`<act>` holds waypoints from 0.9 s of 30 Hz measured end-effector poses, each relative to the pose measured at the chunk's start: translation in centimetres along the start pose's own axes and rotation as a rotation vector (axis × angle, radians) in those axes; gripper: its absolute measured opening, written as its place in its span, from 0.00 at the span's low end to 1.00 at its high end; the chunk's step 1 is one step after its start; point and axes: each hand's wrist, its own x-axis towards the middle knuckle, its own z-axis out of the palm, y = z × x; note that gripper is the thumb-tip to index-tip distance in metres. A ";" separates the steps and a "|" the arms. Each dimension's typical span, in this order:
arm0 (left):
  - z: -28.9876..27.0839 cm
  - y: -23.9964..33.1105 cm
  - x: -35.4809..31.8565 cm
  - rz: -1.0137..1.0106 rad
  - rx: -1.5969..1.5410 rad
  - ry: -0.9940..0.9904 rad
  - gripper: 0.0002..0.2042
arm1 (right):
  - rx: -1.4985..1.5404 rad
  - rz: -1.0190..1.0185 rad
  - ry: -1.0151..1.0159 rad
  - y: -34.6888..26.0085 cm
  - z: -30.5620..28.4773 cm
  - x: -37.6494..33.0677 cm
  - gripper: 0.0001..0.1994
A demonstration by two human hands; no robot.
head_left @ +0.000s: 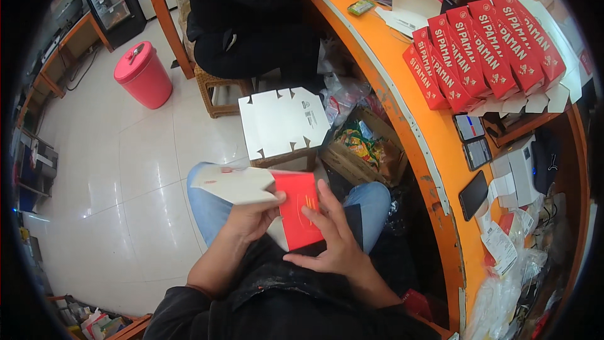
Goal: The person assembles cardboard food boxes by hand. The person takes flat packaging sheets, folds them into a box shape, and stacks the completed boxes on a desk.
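Note:
Above my lap I hold a partly folded red cardboard box point(294, 204). Its long white flap point(233, 184) stands out to the left, inner side showing. My left hand point(255, 217) pinches the box's left edge, thumb on the red side. On the right side lies my right hand point(336, 239), its fingers against the box and its thumb at the lower edge. Just beyond my knees, flat white box blanks point(283, 119) lie on a stool. Folded red boxes point(481, 50) stand in a row, lids open, on the orange counter to the right.
The curved orange counter point(418, 132) holds phones point(473, 195), a white printer point(517, 167) and plastic bags. A carton of packets point(365, 148) sits below it. Another person in black point(245, 19) sits ahead. A pink lidded bin point(143, 75) stands on the tiled floor.

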 end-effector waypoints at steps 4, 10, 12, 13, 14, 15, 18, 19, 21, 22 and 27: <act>0.1 -2.6 0.0 0.270 0.339 -0.045 0.17 | -0.189 0.127 -0.134 0.5 0.1 0.4 0.62; 1.3 -0.6 -0.3 0.208 1.033 -0.020 0.28 | -0.452 0.085 0.052 2.9 -0.3 0.0 0.63; 0.7 -1.5 -0.2 0.651 1.383 0.082 0.30 | -0.456 0.086 0.179 3.0 -0.6 0.1 0.60; -0.8 -3.0 0.7 0.767 1.447 0.385 0.31 | -0.472 0.074 0.195 3.5 -0.7 -0.3 0.60; -1.1 -3.4 1.3 0.871 1.485 0.702 0.32 | -0.348 0.091 0.248 4.5 -0.4 -0.9 0.61; -1.4 -3.0 1.6 0.889 1.480 0.687 0.32 | -0.224 0.107 0.299 5.1 -0.4 -1.4 0.62; -0.9 -1.3 1.5 0.087 -0.028 0.245 0.32 | -0.510 -0.101 0.153 4.7 -0.1 -1.9 0.63; -2.9 -2.1 1.6 0.211 -0.134 0.211 0.27 | -0.410 -0.139 0.181 5.3 0.7 -2.3 0.59; -3.4 -1.8 1.8 0.300 -0.190 0.382 0.22 | -0.325 -0.174 0.227 6.2 2.0 -2.6 0.55; -4.2 -1.6 1.8 0.301 -0.180 0.366 0.22 | -0.287 0.063 0.212 6.3 2.6 -2.3 0.48; -8.2 -3.5 1.9 0.875 1.119 0.711 0.17 | 0.361 0.589 -0.119 5.4 1.6 -3.0 0.33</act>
